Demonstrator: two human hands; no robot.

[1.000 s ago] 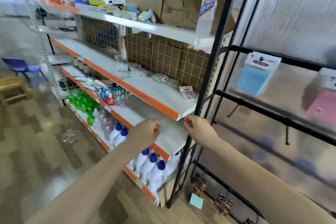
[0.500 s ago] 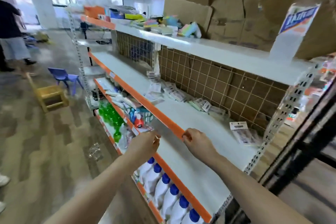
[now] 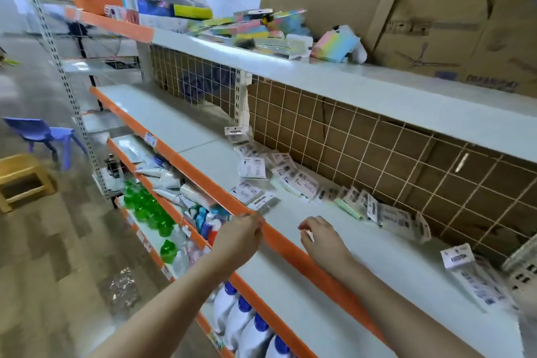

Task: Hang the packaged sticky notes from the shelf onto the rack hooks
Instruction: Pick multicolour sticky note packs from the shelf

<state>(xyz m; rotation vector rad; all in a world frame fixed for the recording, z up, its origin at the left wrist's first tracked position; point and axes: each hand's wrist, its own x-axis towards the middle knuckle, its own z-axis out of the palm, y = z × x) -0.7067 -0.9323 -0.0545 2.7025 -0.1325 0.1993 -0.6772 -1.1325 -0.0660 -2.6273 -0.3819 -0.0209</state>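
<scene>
Both hands hang loosely curled and empty, the left hand [image 3: 239,237] at the shelf's orange edge [image 3: 284,241], the right hand [image 3: 321,238] over bare shelf, near packets [image 3: 293,180] strewn lengthwise along the back grid [image 3: 377,148].

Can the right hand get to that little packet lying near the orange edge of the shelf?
Probably yes. The right hand is above the shelf, and only bare shelf lies between it and the packet. Nothing sits on top of the packet.

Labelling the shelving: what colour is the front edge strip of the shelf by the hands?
Orange edge strip, clearest in the head view.
</scene>
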